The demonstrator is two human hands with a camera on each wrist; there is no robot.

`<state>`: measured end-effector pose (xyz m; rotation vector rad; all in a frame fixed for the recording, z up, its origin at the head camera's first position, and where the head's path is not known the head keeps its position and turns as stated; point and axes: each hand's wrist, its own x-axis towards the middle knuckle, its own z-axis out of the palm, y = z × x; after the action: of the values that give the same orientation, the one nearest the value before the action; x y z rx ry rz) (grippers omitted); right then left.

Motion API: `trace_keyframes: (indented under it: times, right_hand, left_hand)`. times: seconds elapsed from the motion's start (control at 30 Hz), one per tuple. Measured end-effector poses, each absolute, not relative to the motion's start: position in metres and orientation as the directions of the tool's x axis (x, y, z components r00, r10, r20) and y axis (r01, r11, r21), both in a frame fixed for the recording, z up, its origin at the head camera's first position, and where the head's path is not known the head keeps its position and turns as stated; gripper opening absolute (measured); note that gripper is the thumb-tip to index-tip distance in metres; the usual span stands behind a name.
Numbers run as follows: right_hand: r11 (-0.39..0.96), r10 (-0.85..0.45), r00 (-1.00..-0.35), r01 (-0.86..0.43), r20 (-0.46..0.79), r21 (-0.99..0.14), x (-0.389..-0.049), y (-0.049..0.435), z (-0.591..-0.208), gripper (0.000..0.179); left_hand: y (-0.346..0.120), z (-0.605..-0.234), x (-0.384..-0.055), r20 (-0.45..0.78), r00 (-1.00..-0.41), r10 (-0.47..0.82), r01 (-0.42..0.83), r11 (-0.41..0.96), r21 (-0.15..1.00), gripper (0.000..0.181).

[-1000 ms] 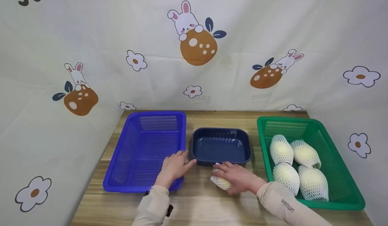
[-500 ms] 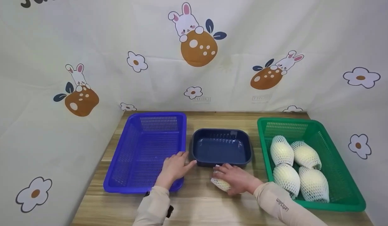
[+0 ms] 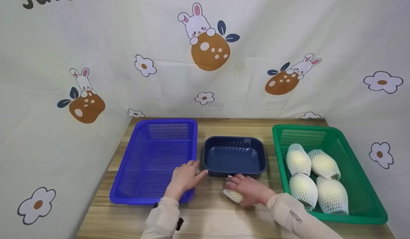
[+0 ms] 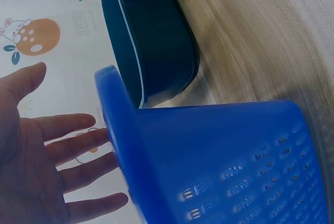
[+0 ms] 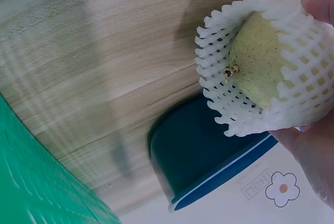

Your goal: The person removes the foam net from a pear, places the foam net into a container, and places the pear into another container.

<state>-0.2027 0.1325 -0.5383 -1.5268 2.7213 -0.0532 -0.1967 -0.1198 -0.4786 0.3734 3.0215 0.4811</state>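
My right hand (image 3: pixel 249 190) curls over a mango (image 3: pixel 233 196) just in front of the navy-blue dish (image 3: pixel 234 161). In the right wrist view the mango (image 5: pixel 255 59) shows speckled yellow-green skin and a stem stub inside a white foam net (image 5: pixel 308 78), with thumb and fingers on its sides. My left hand (image 3: pixel 185 176) lies over the right rim of the blue basket (image 3: pixel 194 149). Seen from the left wrist, the fingers of that hand (image 4: pixel 31 166) are straight and spread, with fingertips right at the basket's rim (image 4: pixel 117 114).
At the right stands a green basket (image 3: pixel 361 172) with several foam-netted mangoes (image 3: pixel 331 196) in it. The dish sits between the two baskets on a wood-grain table (image 3: pixel 208 219). A cloth backdrop (image 3: pixel 171 86) with rabbits and flowers rises behind and at both sides.
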Motion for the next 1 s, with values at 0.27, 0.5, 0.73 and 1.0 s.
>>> trace_keyframes:
  times: [0.27, 0.5, 0.73, 1.0]
  right_hand:
    - [0.527, -0.849, -0.528, -0.848, -0.006, -0.047, -0.204, 0.133, -0.541, 0.075]
    - [0.535, -0.844, -0.535, -0.843, -0.016, -0.047, -0.205, 0.134, -0.542, 0.079]
    - [0.539, -0.842, -0.54, -0.839, -0.013, -0.074, -0.202, 0.136, -0.54, 0.085]
    - [0.545, -0.833, -0.552, -0.829, 0.026, -0.126, -0.198, 0.139, -0.534, 0.089]
  left_hand:
    - [-0.119, -0.479, -0.196, 0.0, -0.966, 0.259, 0.246, 0.917, 0.315, 0.063]
    - [-0.118, -0.48, -0.196, 0.013, -0.965, 0.261, 0.252, 0.917, 0.31, 0.062]
    - [-0.115, -0.478, -0.196, 0.003, -0.964, 0.267, 0.255, 0.918, 0.303, 0.062]
    - [-0.098, -0.473, -0.191, 0.049, -0.941, 0.335, 0.335, 0.898, 0.286, 0.058]
